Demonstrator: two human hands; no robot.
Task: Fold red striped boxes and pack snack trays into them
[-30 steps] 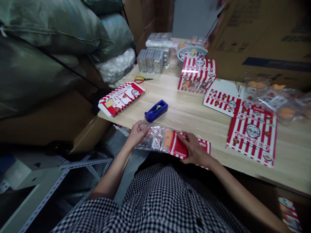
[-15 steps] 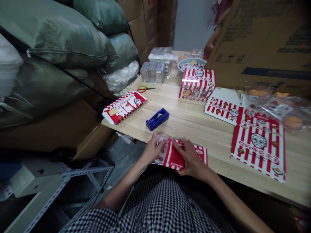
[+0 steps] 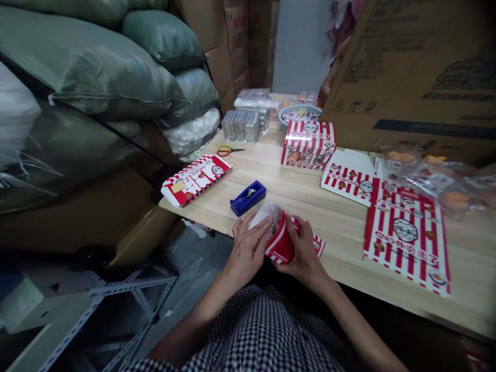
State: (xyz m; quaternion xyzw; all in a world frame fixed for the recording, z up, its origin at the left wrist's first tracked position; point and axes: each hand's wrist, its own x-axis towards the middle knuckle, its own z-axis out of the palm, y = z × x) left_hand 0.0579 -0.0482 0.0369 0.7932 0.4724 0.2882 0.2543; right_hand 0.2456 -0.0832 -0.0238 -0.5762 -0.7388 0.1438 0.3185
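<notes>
At the table's front edge, my right hand (image 3: pixel 303 253) is wrapped round a small red carton (image 3: pixel 282 244) with white stripes, held tilted. My left hand (image 3: pixel 248 245) is closed over the carton's left end, where a clear plastic packet (image 3: pixel 276 213) and something whitish show; its fingers lie together across them. What is inside the packet is hidden. Under my right hand lies another red-and-white printed piece (image 3: pixel 320 245), mostly covered. Just beyond my left hand stands a blue tape dispenser (image 3: pixel 248 198).
Flat striped cartons (image 3: pixel 406 243) lie at right beside bagged orange pieces (image 3: pixel 455 200). A folded stack (image 3: pixel 196 180) and scissors (image 3: pixel 228 150) lie at left. Behind are a striped box (image 3: pixel 309 144), clear cases (image 3: pixel 241 125), a basin (image 3: pixel 282 114), a large cardboard box (image 3: pixel 418 72) and a person's arm (image 3: pixel 329 80).
The carton has tipped up from lying flat. My left hand has shifted from pinching the plastic at its end to lying over that end. The view has turned slightly.
</notes>
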